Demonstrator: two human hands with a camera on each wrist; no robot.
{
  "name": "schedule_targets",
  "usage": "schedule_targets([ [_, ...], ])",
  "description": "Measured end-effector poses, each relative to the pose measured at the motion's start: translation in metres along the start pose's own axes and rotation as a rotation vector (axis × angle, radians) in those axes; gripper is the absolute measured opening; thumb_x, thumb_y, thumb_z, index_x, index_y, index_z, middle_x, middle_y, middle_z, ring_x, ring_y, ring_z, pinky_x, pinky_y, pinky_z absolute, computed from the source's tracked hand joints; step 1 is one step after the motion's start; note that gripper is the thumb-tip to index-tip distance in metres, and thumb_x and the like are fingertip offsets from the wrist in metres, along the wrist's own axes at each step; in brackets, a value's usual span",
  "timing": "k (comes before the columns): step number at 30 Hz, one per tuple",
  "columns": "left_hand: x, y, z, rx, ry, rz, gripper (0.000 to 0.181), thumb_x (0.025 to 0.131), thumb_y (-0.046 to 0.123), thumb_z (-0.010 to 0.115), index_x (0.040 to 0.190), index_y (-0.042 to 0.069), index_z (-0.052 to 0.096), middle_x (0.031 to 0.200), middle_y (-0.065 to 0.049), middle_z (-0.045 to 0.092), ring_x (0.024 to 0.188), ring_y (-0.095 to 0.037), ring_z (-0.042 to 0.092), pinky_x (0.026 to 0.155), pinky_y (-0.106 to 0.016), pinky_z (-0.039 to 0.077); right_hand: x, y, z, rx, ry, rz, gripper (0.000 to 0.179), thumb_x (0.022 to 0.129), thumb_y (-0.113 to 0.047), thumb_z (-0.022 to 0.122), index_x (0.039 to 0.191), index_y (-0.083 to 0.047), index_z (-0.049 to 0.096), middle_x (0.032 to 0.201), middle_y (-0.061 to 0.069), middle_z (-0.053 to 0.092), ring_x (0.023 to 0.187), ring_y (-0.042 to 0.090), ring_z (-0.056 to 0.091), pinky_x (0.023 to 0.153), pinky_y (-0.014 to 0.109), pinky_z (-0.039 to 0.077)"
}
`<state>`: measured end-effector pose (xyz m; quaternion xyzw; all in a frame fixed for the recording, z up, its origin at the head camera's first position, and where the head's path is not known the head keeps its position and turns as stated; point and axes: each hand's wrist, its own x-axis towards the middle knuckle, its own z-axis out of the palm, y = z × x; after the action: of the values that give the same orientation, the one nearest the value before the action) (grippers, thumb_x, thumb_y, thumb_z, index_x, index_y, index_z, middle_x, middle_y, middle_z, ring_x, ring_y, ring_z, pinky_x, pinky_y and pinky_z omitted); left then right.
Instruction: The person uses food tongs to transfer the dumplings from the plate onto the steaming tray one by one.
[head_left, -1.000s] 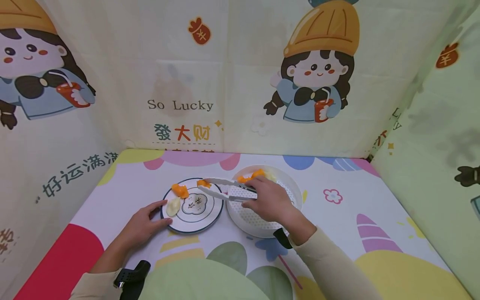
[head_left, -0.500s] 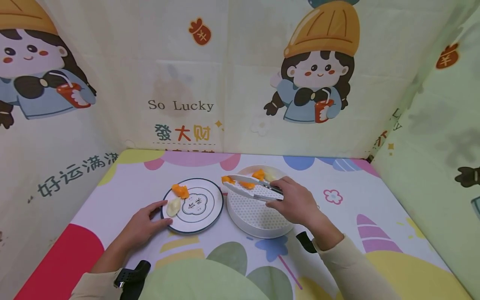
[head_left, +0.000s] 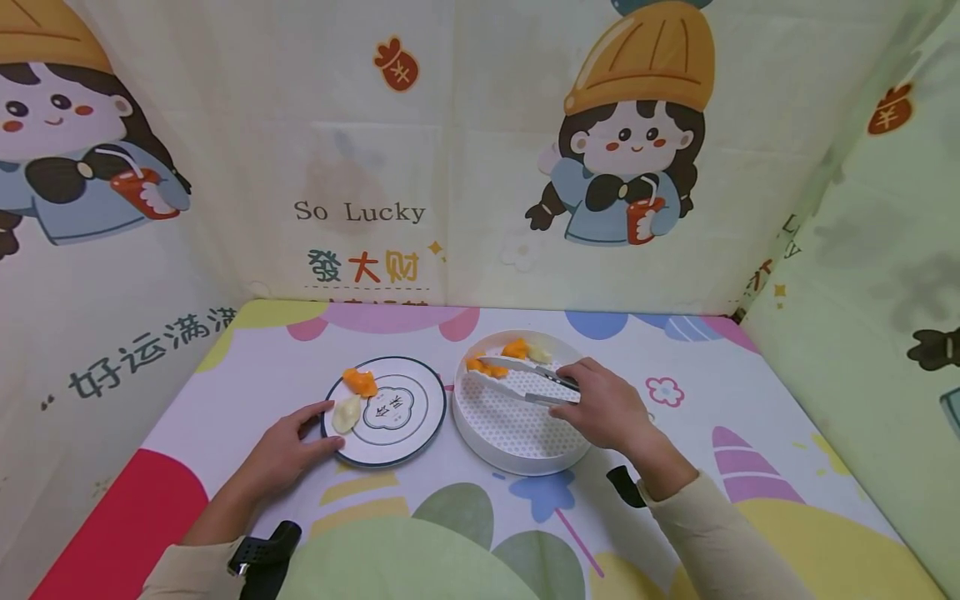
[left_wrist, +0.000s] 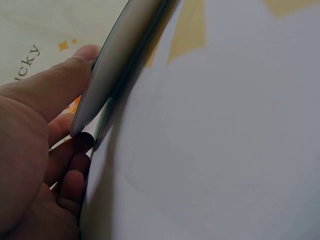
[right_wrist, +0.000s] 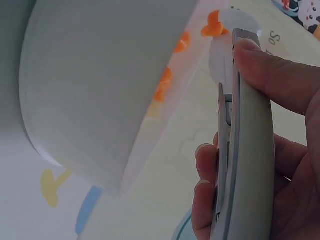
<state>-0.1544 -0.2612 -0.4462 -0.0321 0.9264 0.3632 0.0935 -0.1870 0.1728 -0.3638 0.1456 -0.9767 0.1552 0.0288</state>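
My left hand (head_left: 288, 446) holds the left rim of a white plate (head_left: 408, 433) with dark blue rings, thumb and fingers at its edge. On that plate lie an orange piece (head_left: 361, 382) and a pale yellow piece (head_left: 347, 413). My right hand (head_left: 603, 404) grips white-tipped metal tongs (head_left: 551, 398), over a round white tray (head_left: 510, 465) with a low wall and a dotted bottom. At the tong tips is an orange piece (right_wrist: 214, 25). Beyond it in the tray lie more orange pieces (head_left: 515, 348) and a pale piece (head_left: 538, 354).
A colourful patterned cloth (head_left: 667, 467) covers the table. Printed cloth walls (head_left: 487, 275) close off the back and both sides. The plate and tray stand side by side, a narrow gap between them.
My right hand has moved the tongs and an orange piece rightward from above the plate to over the tray's left side. My left hand stays at the plate's rim.
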Motion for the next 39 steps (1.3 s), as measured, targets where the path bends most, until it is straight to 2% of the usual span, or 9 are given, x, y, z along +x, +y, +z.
schedule_targets([
  [6,-0.001,0.0,0.001,-0.007,-0.004,-0.012,0.084,0.088,0.049,0.074,0.152,0.006,0.04,0.154,-0.033,0.03,0.14,-0.051,0.027,0.111,-0.062,0.031,0.004,0.001,0.007,-0.01,-0.028,0.035,0.053,0.083,-0.03,0.081,0.128,-0.006,0.065,0.123,0.011,0.061,0.1,0.027,0.059,0.086,0.047,0.056],
  [23,0.0,-0.003,0.003,-0.005,0.004,-0.01,0.087,0.086,0.052,0.074,0.152,0.006,0.04,0.154,-0.033,0.03,0.14,-0.052,0.027,0.111,-0.062,0.031,0.007,0.007,0.02,-0.026,-0.034,0.024,0.055,0.082,-0.031,0.082,0.128,-0.006,0.065,0.12,0.01,0.061,0.101,0.027,0.06,0.088,0.049,0.056],
  [39,0.0,-0.003,0.003,-0.012,0.006,-0.001,0.086,0.087,0.051,0.074,0.152,0.006,0.04,0.154,-0.033,0.03,0.14,-0.051,0.027,0.111,-0.062,0.031,0.004,0.008,0.014,-0.018,-0.05,0.038,0.06,0.081,-0.033,0.083,0.13,-0.005,0.063,0.125,0.013,0.06,0.107,0.03,0.059,0.09,0.051,0.054],
])
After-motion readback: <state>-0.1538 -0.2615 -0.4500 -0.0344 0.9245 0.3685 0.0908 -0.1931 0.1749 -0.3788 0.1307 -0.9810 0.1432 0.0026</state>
